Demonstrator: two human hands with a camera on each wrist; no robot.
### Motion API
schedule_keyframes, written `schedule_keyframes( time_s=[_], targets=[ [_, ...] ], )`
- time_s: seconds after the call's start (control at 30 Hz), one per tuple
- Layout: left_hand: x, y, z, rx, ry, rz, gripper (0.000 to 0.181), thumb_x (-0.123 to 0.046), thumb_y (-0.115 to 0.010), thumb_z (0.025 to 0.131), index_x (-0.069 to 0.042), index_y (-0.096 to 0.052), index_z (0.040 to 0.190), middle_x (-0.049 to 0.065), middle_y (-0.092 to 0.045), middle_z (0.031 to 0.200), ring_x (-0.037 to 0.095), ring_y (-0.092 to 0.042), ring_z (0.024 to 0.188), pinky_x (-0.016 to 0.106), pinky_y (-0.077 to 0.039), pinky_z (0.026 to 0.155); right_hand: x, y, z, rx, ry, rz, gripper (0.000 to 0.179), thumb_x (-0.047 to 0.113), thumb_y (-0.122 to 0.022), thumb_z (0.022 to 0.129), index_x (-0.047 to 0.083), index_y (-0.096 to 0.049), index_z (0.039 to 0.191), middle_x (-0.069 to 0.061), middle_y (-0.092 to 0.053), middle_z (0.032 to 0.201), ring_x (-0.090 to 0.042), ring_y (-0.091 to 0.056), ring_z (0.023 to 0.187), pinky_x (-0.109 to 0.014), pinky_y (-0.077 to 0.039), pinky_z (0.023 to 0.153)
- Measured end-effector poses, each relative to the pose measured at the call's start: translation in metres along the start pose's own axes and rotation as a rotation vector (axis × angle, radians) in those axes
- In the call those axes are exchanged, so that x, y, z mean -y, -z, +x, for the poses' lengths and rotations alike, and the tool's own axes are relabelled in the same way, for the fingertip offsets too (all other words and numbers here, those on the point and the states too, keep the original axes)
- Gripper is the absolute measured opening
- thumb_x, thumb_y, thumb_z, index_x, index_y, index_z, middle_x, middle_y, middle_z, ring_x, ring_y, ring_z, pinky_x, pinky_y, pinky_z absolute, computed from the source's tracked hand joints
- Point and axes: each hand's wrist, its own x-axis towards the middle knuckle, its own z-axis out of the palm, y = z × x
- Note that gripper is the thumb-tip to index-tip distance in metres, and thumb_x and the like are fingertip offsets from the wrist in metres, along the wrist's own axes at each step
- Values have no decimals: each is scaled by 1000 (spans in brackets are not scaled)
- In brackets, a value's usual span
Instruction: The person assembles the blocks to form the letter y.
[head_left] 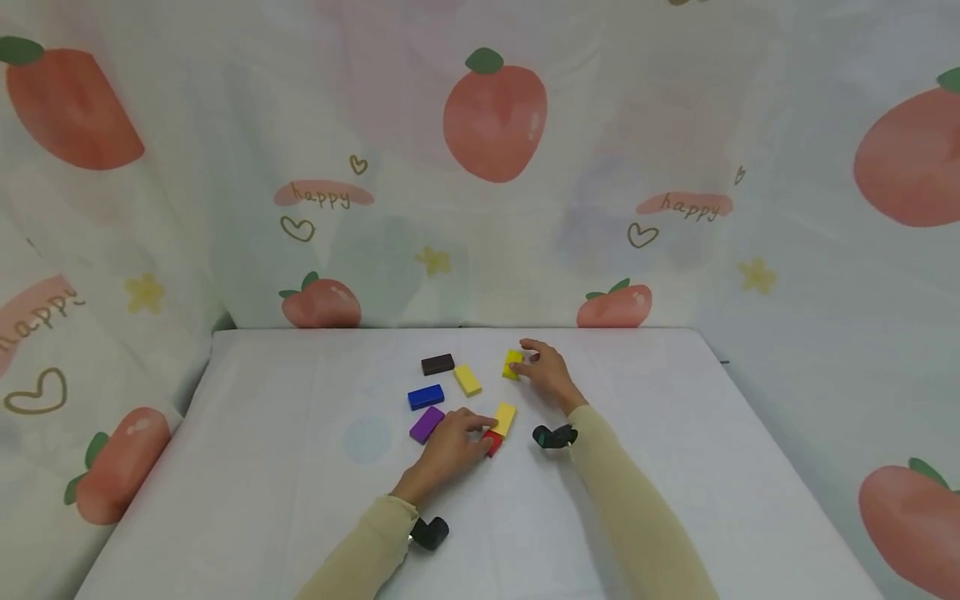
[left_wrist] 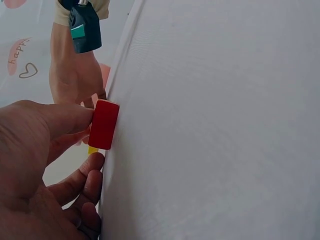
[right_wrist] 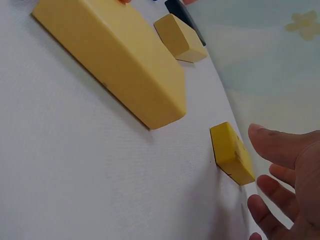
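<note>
Near the table's middle, my left hand reaches to a red block and a pale yellow block that stand together. In the left wrist view its thumb meets the red block's edge. A fingertip rests at the top of the pale yellow block in the right wrist view. Farther back, my right hand is beside a bright yellow block with dark marks. Its thumb and fingers are spread apart next to that block, holding nothing.
Left of these lie a purple block, a blue block, a dark brown block and a second pale yellow block. All rest on a white-covered table, with a printed curtain behind its far edge.
</note>
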Motion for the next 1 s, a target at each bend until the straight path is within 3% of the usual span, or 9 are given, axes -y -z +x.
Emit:
schedule_keyframes(
  time_s=[0.4,0.8,1.0],
  targets=[
    [-2,1,-1,-1,-7,6,28,-28,-69,91,-31,-71,119,-4,-64,110,14,-57,103,32,-51,85,-4,-5,6,17,-27,-87,59,26,-70,91,13,-47,144,-12,-46,145,-32,-46,123,-47,-41,110],
    [-3,2,-1,-10,-35,13,28,-27,-70,90,-28,-72,118,-3,-65,108,15,-58,101,32,-51,84,-4,-7,2,-16,38,-30,56,21,-72,90,11,-43,137,-14,-50,139,-33,-49,127,-49,-41,109],
    [-2,1,0,-9,-24,14,28,-28,-70,90,-29,-72,118,-4,-65,107,14,-57,101,32,-50,83,-3,-11,-2,-61,67,4,55,17,-74,88,11,-45,135,-13,-53,132,-30,-53,117,-45,-46,103]
  ],
)
